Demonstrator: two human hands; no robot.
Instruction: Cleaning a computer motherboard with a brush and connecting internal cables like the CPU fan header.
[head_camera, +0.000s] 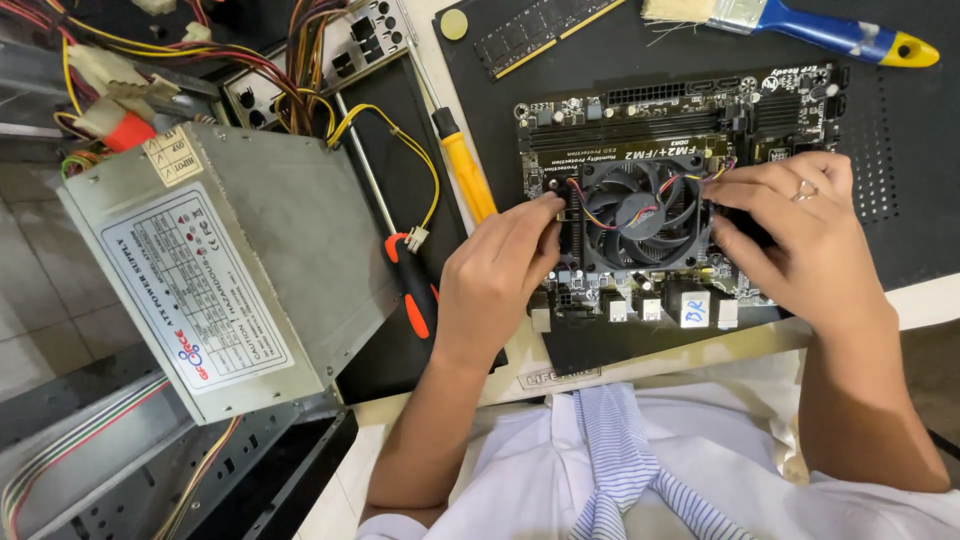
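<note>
Both hands press at the black round cooler fan (640, 212) on the dark green motherboard (680, 130): left hand (497, 278) fingers curled against its left edge, right hand (790, 240) fingers pinching its thin coloured wires (690, 182). Tugging could tear the wires loose.

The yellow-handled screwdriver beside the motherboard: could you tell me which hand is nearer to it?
Left. The left hand rests just right of the yellow-handled screwdriver; the right hand is beyond the cooler fan.

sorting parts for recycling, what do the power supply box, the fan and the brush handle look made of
Power supply box: looks like bare sheet metal, dull grey with folded edges. Fan: seemingly black moulded plastic, with a slight sheen. Brush handle: glossy blue and yellow, probably plastic, perhaps painted wood.
</note>
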